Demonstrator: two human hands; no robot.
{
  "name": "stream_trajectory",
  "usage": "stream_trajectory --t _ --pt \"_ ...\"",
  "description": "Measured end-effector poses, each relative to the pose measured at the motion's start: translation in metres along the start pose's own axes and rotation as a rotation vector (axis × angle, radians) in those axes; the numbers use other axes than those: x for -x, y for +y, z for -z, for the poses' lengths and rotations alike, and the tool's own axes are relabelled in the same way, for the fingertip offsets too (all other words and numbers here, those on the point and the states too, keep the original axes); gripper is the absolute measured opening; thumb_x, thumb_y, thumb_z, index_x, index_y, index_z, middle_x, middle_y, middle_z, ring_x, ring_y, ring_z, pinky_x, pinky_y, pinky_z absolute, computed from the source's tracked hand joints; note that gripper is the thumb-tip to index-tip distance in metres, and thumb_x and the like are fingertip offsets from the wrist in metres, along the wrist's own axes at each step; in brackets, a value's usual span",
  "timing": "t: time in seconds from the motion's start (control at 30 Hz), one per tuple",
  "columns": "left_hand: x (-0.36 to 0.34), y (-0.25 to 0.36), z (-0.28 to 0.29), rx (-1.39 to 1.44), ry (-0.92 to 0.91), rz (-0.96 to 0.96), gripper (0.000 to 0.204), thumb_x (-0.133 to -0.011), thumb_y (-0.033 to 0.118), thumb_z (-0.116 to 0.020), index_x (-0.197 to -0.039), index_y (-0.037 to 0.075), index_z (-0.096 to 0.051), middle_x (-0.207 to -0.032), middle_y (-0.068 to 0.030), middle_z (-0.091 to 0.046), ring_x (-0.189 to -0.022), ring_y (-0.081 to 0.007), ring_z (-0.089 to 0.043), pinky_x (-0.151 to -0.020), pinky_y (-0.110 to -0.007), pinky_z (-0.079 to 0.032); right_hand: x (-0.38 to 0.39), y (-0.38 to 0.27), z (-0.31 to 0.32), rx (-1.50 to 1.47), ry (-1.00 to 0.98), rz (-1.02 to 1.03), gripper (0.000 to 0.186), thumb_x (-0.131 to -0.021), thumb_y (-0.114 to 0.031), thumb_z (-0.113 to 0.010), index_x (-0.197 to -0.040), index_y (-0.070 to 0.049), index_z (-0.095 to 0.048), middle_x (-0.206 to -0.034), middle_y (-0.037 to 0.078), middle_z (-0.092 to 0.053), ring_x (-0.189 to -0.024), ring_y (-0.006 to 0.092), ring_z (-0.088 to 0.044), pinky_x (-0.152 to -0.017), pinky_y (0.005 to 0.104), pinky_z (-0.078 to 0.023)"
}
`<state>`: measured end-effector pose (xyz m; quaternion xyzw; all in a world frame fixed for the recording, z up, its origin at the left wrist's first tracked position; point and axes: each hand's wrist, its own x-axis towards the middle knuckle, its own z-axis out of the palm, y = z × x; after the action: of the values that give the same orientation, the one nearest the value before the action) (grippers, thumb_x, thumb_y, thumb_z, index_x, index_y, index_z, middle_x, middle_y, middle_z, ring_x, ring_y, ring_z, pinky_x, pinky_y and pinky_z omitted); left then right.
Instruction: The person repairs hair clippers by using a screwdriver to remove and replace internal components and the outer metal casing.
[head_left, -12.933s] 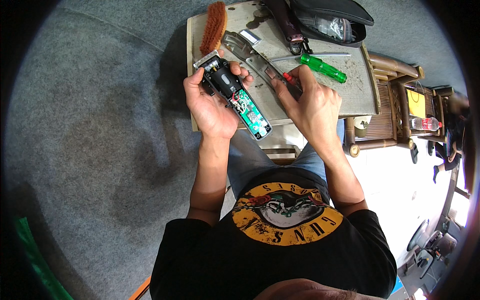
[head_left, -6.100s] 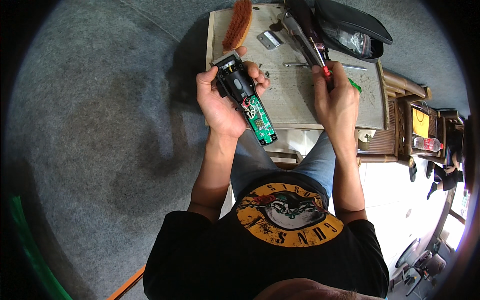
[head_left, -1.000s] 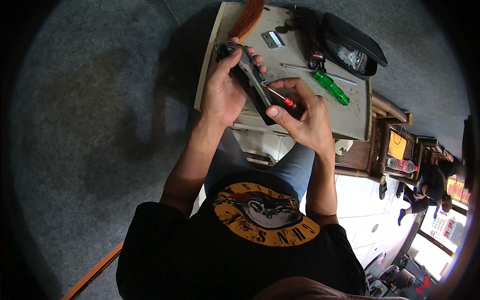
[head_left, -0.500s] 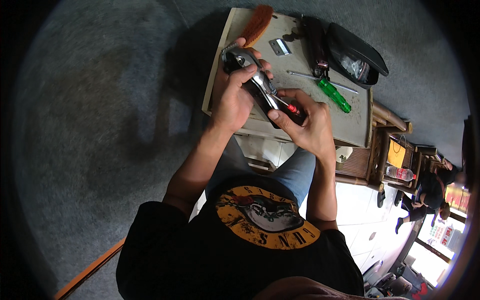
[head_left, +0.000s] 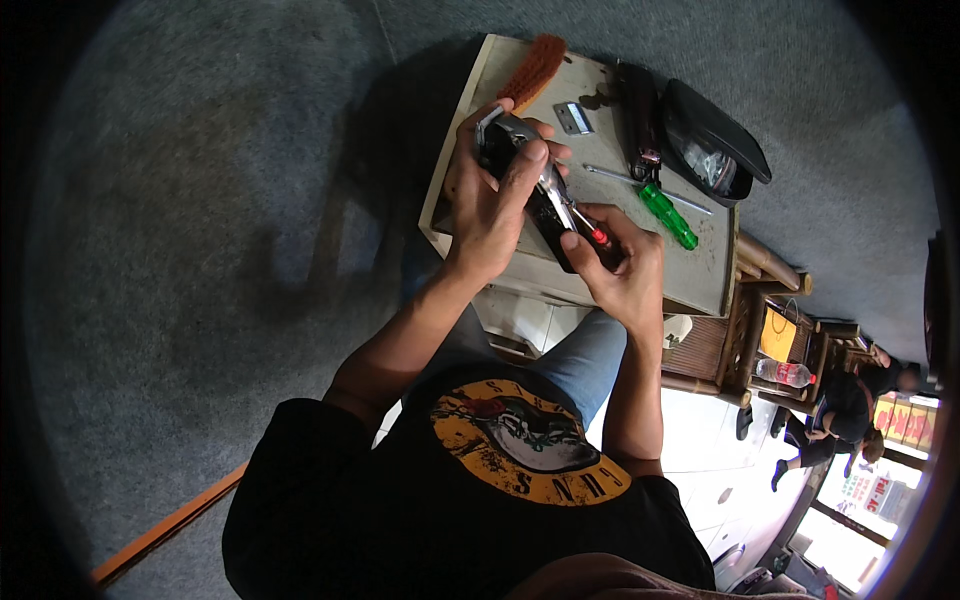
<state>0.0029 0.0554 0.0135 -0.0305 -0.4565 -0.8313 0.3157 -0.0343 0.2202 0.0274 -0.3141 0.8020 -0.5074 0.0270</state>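
My left hand [head_left: 490,210] is wrapped round a hair clipper [head_left: 548,200] with a silver and black body, its thumb on the upper face. The clipper is tilted, its head up and to the left. In my right hand [head_left: 630,265], closed by the clipper's lower end, is a small screwdriver [head_left: 600,237] with a red part and a thin shaft, which points at the clipper's side. Where its tip sits is too small to tell. Past my hands, a loose metal clipper blade [head_left: 574,118] lies on the small table [head_left: 690,270].
On the table are a brown brush [head_left: 540,70], a dark second clipper [head_left: 638,110], an open black case [head_left: 715,145], a green handle [head_left: 668,215] and a thin metal rod [head_left: 610,173]. Bamboo furniture [head_left: 735,350] with a bottle [head_left: 785,373] stands to the right; a person [head_left: 845,410] is beyond.
The view has shifted a little. My left thumb has moved further up along the clipper, and the clipper has turned slightly. Both hands keep their hold.
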Motion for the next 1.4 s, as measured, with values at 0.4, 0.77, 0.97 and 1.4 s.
stream_trajectory --t 0.4,0.77,0.97,1.4 --pt "0.001 0.006 -0.001 -0.022 -0.034 -0.027 0.053 -0.102 0.017 -0.062 -0.145 0.005 -0.034 -0.124 -0.0181 -0.059 -0.112 -0.03 -0.066 -0.097 -0.045 -0.056 0.001 -0.005 0.004 -0.004 0.005 -0.029 0.034 -0.081 -0.02 -0.082 -0.102 0.005 -0.072 -0.069 0.008 -0.068 -0.061 0.0078 -0.059 -0.056 0.0248 -0.047" --pt "0.001 0.007 0.005 -0.189 -0.031 -0.057 0.056 -0.1 0.013 -0.066 -0.143 0.002 -0.031 -0.117 -0.0166 -0.062 -0.107 -0.0211 -0.068 -0.094 -0.038 -0.059 0.003 0.0 0.007 -0.214 0.097 -0.042 0.03 -0.083 -0.019 -0.079 -0.1 0.005 -0.071 -0.066 -0.003 -0.059 -0.06 0.0027 -0.047 -0.054 0.0203 -0.035" --pt "0.0 0.004 -0.006 0.028 -0.008 -0.047 0.053 -0.102 0.016 -0.063 -0.143 0.001 -0.033 -0.119 -0.0178 -0.06 -0.107 -0.0265 -0.068 -0.093 -0.041 -0.06 0.003 0.017 0.021 -0.407 0.021 -0.072 0.039 -0.086 -0.036 -0.066 -0.094 0.002 -0.066 -0.073 -0.003 -0.055 -0.066 0.0062 -0.043 -0.06 0.0238 -0.03" --pt "-0.001 0.011 -0.007 0.136 -0.011 0.144 0.047 -0.107 0.034 -0.054 -0.144 0.007 -0.042 -0.11 -0.0094 -0.058 -0.093 -0.0196 -0.061 -0.082 -0.038 -0.055 -0.004 0.023 0.025 -0.696 -0.047 -0.07 0.05 -0.092 -0.04 -0.061 -0.106 0.008 -0.068 -0.071 0.007 -0.062 -0.068 0.0125 -0.057 -0.067 0.0252 -0.04"
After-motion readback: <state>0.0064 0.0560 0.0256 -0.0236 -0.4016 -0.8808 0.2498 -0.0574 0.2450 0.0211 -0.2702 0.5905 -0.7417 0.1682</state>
